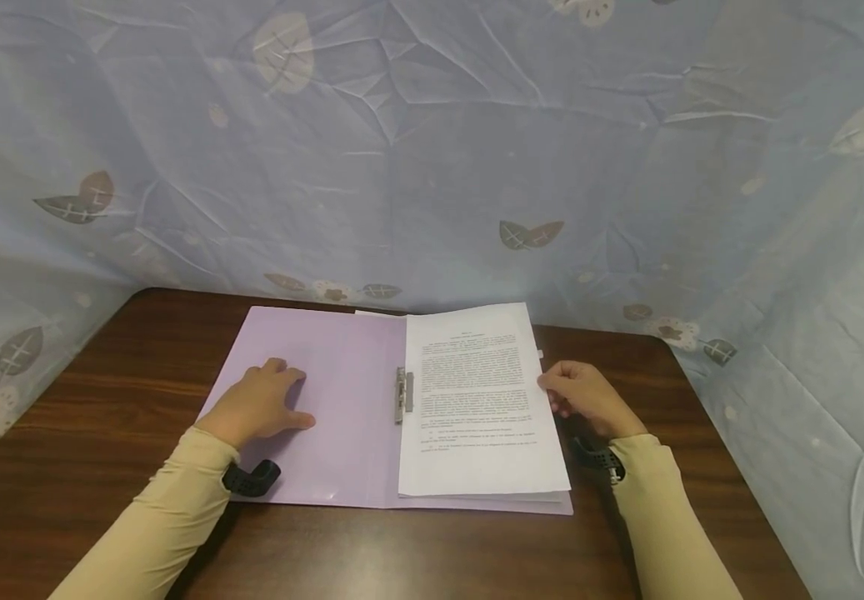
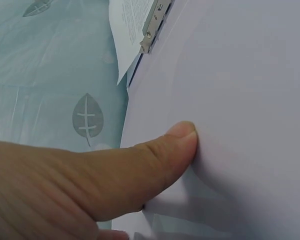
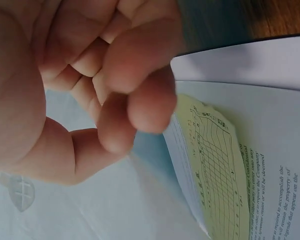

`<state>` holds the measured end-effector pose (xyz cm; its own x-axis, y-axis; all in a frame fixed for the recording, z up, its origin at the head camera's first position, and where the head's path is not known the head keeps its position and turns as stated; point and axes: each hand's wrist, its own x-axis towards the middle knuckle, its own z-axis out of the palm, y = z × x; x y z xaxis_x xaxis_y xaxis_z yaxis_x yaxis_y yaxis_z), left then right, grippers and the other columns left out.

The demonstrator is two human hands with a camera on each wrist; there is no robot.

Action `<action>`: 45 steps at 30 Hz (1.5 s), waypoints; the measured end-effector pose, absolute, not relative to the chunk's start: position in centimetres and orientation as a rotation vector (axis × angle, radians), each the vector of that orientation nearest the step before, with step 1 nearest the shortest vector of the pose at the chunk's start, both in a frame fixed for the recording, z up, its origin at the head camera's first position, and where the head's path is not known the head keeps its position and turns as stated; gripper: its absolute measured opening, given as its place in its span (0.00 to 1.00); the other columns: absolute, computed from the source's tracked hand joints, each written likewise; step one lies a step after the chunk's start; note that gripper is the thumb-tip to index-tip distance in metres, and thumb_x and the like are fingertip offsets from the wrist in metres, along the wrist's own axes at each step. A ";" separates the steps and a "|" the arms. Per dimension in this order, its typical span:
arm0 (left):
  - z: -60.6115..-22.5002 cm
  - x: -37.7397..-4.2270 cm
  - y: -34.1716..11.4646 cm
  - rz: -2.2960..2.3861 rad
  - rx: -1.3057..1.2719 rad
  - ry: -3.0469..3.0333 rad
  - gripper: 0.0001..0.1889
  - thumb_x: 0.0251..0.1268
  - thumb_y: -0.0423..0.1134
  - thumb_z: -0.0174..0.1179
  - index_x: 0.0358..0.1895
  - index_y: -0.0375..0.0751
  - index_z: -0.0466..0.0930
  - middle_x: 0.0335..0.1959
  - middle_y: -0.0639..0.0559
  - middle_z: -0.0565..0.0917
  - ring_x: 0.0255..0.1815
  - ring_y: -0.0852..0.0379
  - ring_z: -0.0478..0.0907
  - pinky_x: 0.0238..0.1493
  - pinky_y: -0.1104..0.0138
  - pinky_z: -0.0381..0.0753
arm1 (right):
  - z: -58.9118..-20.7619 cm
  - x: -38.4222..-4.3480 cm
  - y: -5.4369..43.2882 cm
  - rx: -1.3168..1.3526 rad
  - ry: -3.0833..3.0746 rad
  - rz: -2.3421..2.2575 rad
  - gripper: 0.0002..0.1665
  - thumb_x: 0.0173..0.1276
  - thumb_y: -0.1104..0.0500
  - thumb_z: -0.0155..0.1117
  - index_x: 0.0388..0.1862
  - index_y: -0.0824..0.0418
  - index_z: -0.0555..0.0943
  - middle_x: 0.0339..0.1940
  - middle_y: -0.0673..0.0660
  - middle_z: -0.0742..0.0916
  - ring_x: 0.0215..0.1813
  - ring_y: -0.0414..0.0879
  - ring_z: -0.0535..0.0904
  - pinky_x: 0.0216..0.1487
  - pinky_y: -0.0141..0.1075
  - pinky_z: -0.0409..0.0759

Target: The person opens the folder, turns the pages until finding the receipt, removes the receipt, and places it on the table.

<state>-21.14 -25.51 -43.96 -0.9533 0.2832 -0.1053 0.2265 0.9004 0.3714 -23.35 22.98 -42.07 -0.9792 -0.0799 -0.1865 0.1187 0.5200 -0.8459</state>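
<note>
A light purple folder (image 1: 327, 392) lies spread flat, a metal clip (image 1: 400, 396) along its spine. On its right half are stacked papers, topped by a white printed sheet (image 1: 476, 467). My right hand (image 1: 589, 396) is at that sheet's right edge, pinching it between thumb and fingertips. Below those fingers, the right wrist view shows a yellow page with a printed grid (image 3: 210, 165) among the papers, beside more printed text. My left hand (image 1: 262, 404) rests on the bare left cover, fingers spread and relaxed; its thumb (image 2: 165, 155) shows over the cover in the left wrist view.
The folder lies on a dark brown wooden table (image 1: 312, 550). Behind and at both sides hangs a wrinkled blue-grey cloth (image 1: 446, 167) with leaf prints. A small white tab (image 1: 540, 354) sticks out at the papers' right side. Each wrist wears a black band (image 1: 252, 478).
</note>
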 end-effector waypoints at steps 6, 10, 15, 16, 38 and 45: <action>-43.8 -21.1 -25.3 0.526 0.402 2.912 0.41 0.58 0.54 0.75 0.67 0.28 0.74 0.65 0.23 0.73 0.65 0.22 0.70 0.62 0.34 0.73 | -41.7 -23.2 23.0 0.019 2.574 -1.425 0.09 0.75 0.60 0.61 0.41 0.68 0.80 0.30 0.55 0.82 0.36 0.48 0.79 0.34 0.38 0.80; -43.7 -21.1 -25.3 0.516 0.396 2.912 0.41 0.58 0.54 0.75 0.67 0.27 0.74 0.66 0.23 0.73 0.65 0.22 0.70 0.62 0.33 0.73 | -41.6 -23.2 23.0 0.002 2.596 -1.412 0.10 0.75 0.60 0.62 0.41 0.68 0.80 0.28 0.56 0.82 0.33 0.48 0.79 0.31 0.37 0.79; -43.7 -20.9 -25.4 0.509 0.395 2.908 0.42 0.58 0.54 0.76 0.67 0.27 0.74 0.65 0.22 0.73 0.64 0.21 0.70 0.61 0.33 0.73 | -41.7 -23.1 22.8 -0.011 2.615 -1.419 0.10 0.75 0.60 0.62 0.40 0.68 0.80 0.25 0.55 0.81 0.29 0.46 0.78 0.27 0.35 0.77; -43.7 -20.9 -25.4 0.508 0.392 2.908 0.41 0.58 0.54 0.75 0.67 0.27 0.74 0.65 0.22 0.73 0.65 0.21 0.70 0.61 0.33 0.73 | -41.7 -23.1 22.7 -0.012 2.613 -1.426 0.10 0.75 0.60 0.62 0.40 0.68 0.80 0.25 0.55 0.81 0.29 0.46 0.78 0.27 0.35 0.77; -44.2 -21.0 -25.5 0.510 0.416 2.912 0.41 0.58 0.54 0.75 0.67 0.27 0.74 0.64 0.22 0.73 0.63 0.20 0.70 0.60 0.33 0.74 | -38.5 -23.1 20.5 -0.079 2.619 -1.514 0.10 0.73 0.61 0.60 0.34 0.67 0.76 0.20 0.51 0.76 0.22 0.42 0.70 0.25 0.34 0.70; -44.0 -21.0 -25.5 0.500 0.411 2.912 0.42 0.58 0.55 0.75 0.67 0.27 0.74 0.64 0.23 0.73 0.63 0.21 0.71 0.60 0.34 0.74 | -36.6 -23.5 18.9 -0.110 2.599 -1.546 0.10 0.74 0.60 0.59 0.35 0.67 0.75 0.21 0.50 0.73 0.24 0.42 0.67 0.27 0.33 0.68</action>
<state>-20.99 -25.53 -44.02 -0.9498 0.2938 -0.1077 0.2410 0.9063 0.3471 -23.46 18.88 -36.61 -0.9907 -0.1212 -0.0618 -0.0036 0.4773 -0.8787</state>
